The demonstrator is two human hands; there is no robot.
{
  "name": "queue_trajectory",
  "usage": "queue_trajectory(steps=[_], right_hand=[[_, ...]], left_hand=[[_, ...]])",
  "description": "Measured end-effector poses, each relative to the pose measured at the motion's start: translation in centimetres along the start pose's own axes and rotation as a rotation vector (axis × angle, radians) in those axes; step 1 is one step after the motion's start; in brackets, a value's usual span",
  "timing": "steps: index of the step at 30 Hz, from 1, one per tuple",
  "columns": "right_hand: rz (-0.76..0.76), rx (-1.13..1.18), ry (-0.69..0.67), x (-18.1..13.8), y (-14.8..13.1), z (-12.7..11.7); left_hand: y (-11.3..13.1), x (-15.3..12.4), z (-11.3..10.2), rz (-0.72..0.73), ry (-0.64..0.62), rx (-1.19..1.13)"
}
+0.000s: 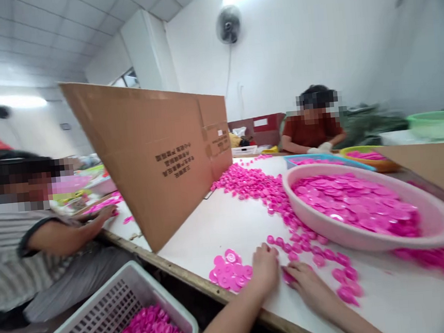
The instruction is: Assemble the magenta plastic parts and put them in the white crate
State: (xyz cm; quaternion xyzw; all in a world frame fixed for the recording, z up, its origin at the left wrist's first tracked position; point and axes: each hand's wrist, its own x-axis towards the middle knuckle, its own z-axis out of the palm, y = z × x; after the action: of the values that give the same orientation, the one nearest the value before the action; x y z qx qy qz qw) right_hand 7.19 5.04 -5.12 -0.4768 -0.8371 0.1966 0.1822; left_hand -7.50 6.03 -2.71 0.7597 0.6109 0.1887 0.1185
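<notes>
My left hand (265,269) is at the table's near side with its fingers curled closed. What it holds, if anything, is hidden. Close by on the right, my right hand (305,282) has its thumb and fingers closed on a pink plastic piece (289,278). A small pile of flat pink discs (231,272) lies left of my left hand. Beyond my hands, many small round pink pieces (246,182) trail across the white table (196,231). A large pale pink basin (368,239) full of flat pink discs (353,201) stands to the right.
A tall cardboard sheet (159,156) divides the table. Below the edge, a grey crate (139,282) contains pink pieces. A co-worker (312,127) sits opposite; another (30,240) sits at left. Blue (358,166) and yellow (387,164) basins stand behind the large one.
</notes>
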Motion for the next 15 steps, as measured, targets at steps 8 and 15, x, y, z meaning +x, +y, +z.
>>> queue_trajectory(steps=[8, 15], right_hand=[[0.145, 0.191, 0.103, -1.6, 3.3, -3.0], [0.528, 0.831, 0.045, -1.5, 0.9, -3.4]], left_hand=[[0.8, -2.7, 0.9, 0.251, -0.123, -0.322], [1.4, -2.1, 1.2, 0.211, -0.173, -0.571]])
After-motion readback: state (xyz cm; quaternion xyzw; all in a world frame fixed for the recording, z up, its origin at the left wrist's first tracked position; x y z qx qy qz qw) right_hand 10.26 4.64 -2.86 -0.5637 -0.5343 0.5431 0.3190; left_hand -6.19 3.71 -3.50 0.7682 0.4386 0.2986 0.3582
